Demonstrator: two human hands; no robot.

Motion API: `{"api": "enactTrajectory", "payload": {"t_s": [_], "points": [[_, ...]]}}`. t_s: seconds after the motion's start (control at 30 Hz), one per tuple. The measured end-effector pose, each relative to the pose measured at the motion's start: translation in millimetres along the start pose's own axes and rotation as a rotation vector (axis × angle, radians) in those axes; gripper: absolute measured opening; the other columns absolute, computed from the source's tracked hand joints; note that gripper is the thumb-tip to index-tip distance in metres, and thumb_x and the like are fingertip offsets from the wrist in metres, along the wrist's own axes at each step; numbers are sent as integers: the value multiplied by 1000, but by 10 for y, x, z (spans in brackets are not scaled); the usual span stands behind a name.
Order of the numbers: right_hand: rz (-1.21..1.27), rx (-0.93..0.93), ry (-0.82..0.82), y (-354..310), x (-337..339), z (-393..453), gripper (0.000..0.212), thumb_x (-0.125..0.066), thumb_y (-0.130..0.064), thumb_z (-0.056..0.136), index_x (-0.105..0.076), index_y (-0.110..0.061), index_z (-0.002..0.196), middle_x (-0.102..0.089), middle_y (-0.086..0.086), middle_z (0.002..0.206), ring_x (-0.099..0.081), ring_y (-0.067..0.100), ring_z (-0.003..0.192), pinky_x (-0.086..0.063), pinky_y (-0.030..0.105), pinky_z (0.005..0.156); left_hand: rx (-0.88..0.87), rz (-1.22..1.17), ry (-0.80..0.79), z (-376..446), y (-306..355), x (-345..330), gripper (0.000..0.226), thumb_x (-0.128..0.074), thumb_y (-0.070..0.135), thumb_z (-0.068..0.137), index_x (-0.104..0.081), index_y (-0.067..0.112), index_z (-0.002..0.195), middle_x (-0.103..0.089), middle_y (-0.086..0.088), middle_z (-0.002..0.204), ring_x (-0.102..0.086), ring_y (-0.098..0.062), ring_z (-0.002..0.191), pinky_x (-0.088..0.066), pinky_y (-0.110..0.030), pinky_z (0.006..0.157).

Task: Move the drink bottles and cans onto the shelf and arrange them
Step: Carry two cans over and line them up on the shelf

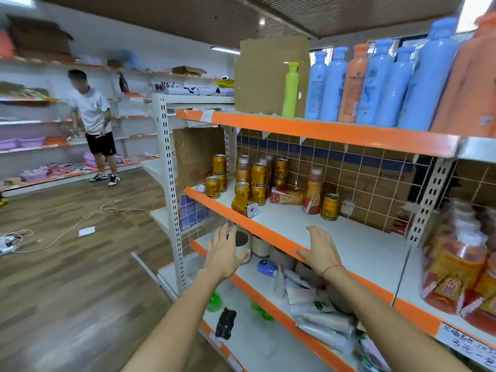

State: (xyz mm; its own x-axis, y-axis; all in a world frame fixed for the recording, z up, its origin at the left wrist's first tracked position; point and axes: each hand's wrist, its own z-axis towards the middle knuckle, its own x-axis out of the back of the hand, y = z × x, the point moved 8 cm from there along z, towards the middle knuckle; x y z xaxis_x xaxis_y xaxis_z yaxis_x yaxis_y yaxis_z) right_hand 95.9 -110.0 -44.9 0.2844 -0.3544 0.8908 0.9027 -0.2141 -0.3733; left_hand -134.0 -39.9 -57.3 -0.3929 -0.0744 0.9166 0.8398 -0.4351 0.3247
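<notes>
**Both hands empty at shelf edge; stock part-arranged**

Forearms reach in from the lower frame. Left hand, centre, has fingers straight and spread, holding nothing, in front of the lower tier. Right hand lies flat, fingers extended, resting on the orange lip of the middle shelf.

Gold cans stand clustered at centre frame on that shelf, some stacked in twos. One fallen can lies on its side at the front edge. An orange drink bottle stands upright to the right, beside a lone can; another bottle lies flat.

Judgement: cans are rigid, smooth, light; grip round the body. The fallen can may roll off. Bottles are likely heavier, taller and tip-prone; take them mid-body.
</notes>
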Motion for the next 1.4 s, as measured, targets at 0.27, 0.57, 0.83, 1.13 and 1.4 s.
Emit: {"api": "enactTrajectory", "payload": {"t_s": [0.27,0.57,0.83,1.13,1.4], "points": [[-19,-52,-16,196,-184,549,69,-63,-34,87,-29,-10,143,-34,8,147,-30,26,135,-27,34,111,14,-40,29,639,-175,-140,74,-46,50,94,-15,13,151,-12,-8,158,-7,-27,146,-12,-41,116],[-10,-148,48,288,-369,1270,66,-66,-31,83,-37,-10,138,-44,10,139,-40,27,127,-35,37,107,-26,-114,39,1701,-572,-121,76,-56,44,91,-19,11,149,-24,-10,154,-23,-29,141,-26,-47,112],[-13,-245,87,86,-618,1924,64,-64,-32,86,-35,-9,139,-41,12,141,-37,30,128,-34,37,107,-157,-122,9,2626,-729,-126,71,-58,42,90,-25,14,146,-33,-7,149,-31,-28,136,-30,-40,110],[10,-303,82,31,-899,2222,61,-64,-29,85,-38,-5,135,-46,16,134,-42,31,123,-37,37,102,-269,-124,-142,3121,-744,-419,74,-63,43,84,-30,16,145,-39,-7,146,-37,-27,133,-34,-43,109],[99,-313,76,55,-909,2519,59,-69,-24,81,-40,-10,131,-51,14,129,-50,31,116,-45,42,97,-175,-419,-147,3604,-568,-361,80,-66,56,69,-38,21,135,-53,-6,132,-52,-26,120,-45,-49,99]]}}
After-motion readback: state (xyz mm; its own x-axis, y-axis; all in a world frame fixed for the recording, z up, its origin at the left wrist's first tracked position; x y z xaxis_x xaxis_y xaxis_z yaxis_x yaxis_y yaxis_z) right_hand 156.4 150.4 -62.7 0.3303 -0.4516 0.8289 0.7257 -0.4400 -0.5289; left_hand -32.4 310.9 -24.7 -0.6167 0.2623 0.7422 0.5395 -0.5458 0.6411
